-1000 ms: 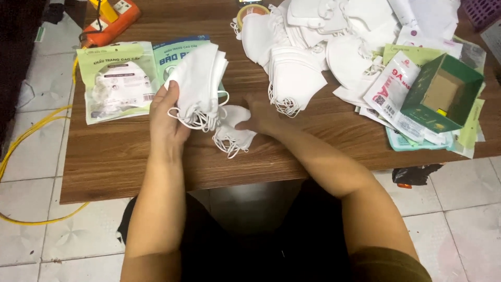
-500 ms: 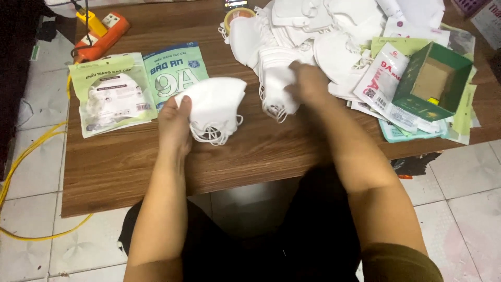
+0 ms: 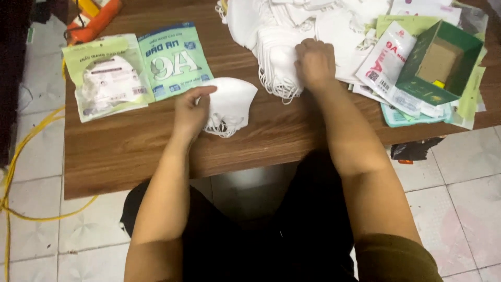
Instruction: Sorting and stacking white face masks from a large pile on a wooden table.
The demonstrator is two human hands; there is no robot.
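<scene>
Head view: left hand (image 3: 189, 112) fingers closed round small stack of folded white masks (image 3: 229, 104), held just above wooden surface (image 3: 130, 151), centre-left. Right hand (image 3: 314, 62) rests on larger mask pile (image 3: 276, 57) far centre, fingers curled onto top mask; grip unclear. Two printed pouches (image 3: 138, 70) lie left of held stack. Green open box (image 3: 443, 60) far right among packaging.

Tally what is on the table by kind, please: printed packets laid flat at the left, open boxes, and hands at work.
Printed packets at the left: 2, a pale green packet and a blue-green packet
Open green box: 1
Hands: 2, left hand holding a small stack of white masks, right hand on the mask pile
Total: 5
</scene>
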